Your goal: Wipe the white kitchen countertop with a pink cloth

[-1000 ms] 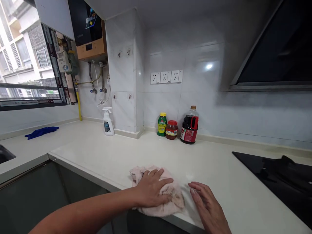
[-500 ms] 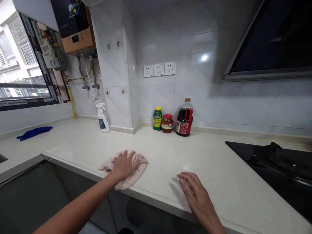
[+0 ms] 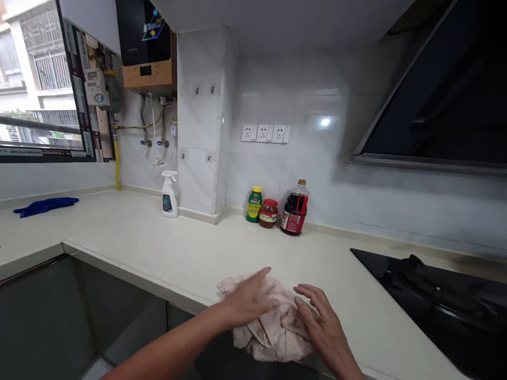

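At counter (image 3: pixel 190 253) front edge: pink cloth (image 3: pixel 277 330) bunched, part overhanging. Left hand (image 3: pixel 249 301) flat, open, pressing cloth's left part. Right hand (image 3: pixel 320 322) open, fingers spread, touching cloth's right side. Both equally near.

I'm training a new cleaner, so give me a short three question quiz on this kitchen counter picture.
1. True or false: both hands touch the pink cloth.
2. Which stands nearest the wall corner: A the spray bottle, B the dark sauce bottle, C the red-lidded jar?
3. What lies far left on the counter?

Key:
1. True: left hand, right hand.
2. A.
3. A blue cloth.
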`<state>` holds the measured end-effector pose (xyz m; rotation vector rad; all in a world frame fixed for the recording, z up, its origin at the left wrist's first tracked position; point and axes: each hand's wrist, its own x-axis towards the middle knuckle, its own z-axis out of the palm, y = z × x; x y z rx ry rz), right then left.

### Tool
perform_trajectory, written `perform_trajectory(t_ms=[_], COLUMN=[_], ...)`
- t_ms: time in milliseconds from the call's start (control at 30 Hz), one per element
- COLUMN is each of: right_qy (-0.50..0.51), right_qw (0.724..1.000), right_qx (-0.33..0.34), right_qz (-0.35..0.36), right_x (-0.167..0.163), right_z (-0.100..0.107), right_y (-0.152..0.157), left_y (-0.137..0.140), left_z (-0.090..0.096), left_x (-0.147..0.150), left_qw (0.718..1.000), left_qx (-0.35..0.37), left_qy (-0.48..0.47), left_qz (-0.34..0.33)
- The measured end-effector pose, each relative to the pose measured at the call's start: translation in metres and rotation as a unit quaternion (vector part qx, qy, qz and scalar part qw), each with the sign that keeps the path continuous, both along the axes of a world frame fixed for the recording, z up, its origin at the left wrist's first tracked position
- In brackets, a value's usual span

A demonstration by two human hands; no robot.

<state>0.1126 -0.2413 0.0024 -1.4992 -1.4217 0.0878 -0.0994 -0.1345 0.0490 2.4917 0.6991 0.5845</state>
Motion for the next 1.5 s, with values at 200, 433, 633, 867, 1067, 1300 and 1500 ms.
perform_trajectory(t_ms=[200, 433, 633, 867, 1067, 1300, 1500], right_qy=[-0.248, -0.340, -0.357, -0.326, -0.297, -0.297, -0.290], right_qw=[0.953, 0.893, 0.878, 0.912, 0.933, 0.898, 0.902], right_qx=[-0.131, -0.198, -0.155, -0.149, -0.201, -0.278, -0.204], right_qz=[0.115, 0.219, 0.277, 0.198, -0.027, -0.169, -0.245], right_x=[-0.025, -0.106, -0.151, -0.088, 0.029, 0.147, 0.192], right_z=[0.034, 0.034, 0.044, 0.030, 0.008, -0.015, -0.024], right_y=[0.006, 0.050, 0.089, 0.041, -0.057, -0.125, -0.094], left_y=[0.082, 0.111, 0.128, 0.131, 0.130, 0.145, 0.154], left_z=[0.001, -0.024, -0.030, -0.036, -0.038, -0.052, -0.067], left_x=[-0.093, -0.143, -0.145, -0.147, -0.146, -0.156, -0.160], left_qw=[0.960, 0.950, 0.952, 0.955, 0.944, 0.943, 0.936], left_qx=[0.131, 0.107, 0.095, 0.141, 0.222, 0.262, 0.260], left_qy=[-0.010, -0.020, -0.039, 0.041, 0.061, 0.077, 0.090], left_qz=[0.246, 0.294, 0.288, 0.256, 0.236, 0.192, 0.221])
